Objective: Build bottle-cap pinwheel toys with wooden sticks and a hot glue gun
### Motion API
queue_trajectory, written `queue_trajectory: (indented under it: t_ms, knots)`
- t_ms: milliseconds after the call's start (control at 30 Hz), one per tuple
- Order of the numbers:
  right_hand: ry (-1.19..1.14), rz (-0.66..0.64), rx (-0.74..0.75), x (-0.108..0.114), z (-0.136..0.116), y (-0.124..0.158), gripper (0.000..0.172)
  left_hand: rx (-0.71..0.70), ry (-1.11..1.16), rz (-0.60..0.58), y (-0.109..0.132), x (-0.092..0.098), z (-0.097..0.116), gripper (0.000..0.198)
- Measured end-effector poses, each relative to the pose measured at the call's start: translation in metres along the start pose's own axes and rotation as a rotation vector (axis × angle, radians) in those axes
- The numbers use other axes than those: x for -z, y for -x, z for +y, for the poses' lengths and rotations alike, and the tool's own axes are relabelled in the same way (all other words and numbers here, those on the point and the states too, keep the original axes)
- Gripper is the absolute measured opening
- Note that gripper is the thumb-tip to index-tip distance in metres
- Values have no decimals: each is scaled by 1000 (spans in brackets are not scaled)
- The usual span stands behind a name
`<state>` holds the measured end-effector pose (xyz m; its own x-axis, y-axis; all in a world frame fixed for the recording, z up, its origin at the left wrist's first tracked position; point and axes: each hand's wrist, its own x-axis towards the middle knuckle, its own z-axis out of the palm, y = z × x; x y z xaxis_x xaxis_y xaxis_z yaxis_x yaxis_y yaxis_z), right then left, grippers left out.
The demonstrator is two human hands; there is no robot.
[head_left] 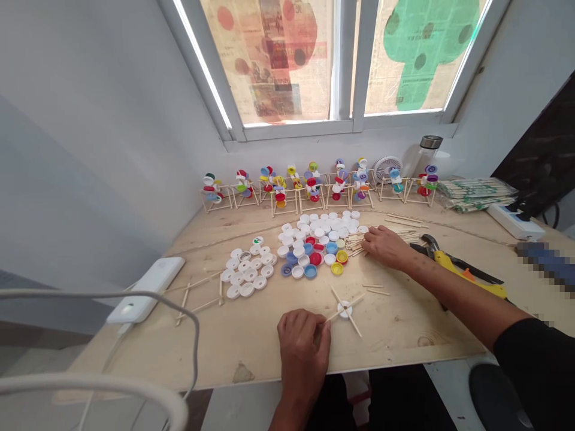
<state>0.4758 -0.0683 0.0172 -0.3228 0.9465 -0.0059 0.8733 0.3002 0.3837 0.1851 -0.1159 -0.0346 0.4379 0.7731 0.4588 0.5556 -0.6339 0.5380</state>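
Note:
Near the table's front edge, a white bottle cap (345,309) has several thin wooden sticks stuck out from it in a cross. My left hand (303,347) is closed, with thumb and finger pinching the end of the stick that points left. Farther back, my right hand (387,246) rests on a pile of loose wooden sticks (354,242). Its fingers are bent together, and whatever its fingertips hold is hidden. A few separate sticks (376,290) lie between the pile and the cross.
White caps (249,272) and coloured caps (315,258) cover the middle. A stick frame (197,308) lies left, beside a white power bank (146,290). A yellow glue gun (467,278) and pliers (431,242) lie right. Several cap wheels on stands (312,197) line the back.

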Motion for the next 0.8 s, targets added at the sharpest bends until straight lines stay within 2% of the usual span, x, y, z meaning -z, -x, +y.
queue_trajectory:
  t_ms: [200, 500, 800]
  knots:
    - [18, 14, 135, 10, 3, 0, 12, 2, -3, 3, 0, 0, 0, 10]
    - [-7, 20, 74, 6, -1, -4, 13, 6, -8, 8, -1, 0, 2, 10]
    - [-11, 34, 113, 8, -15, -10, 12, 18, -12, -5, 0, 0, 2, 10]
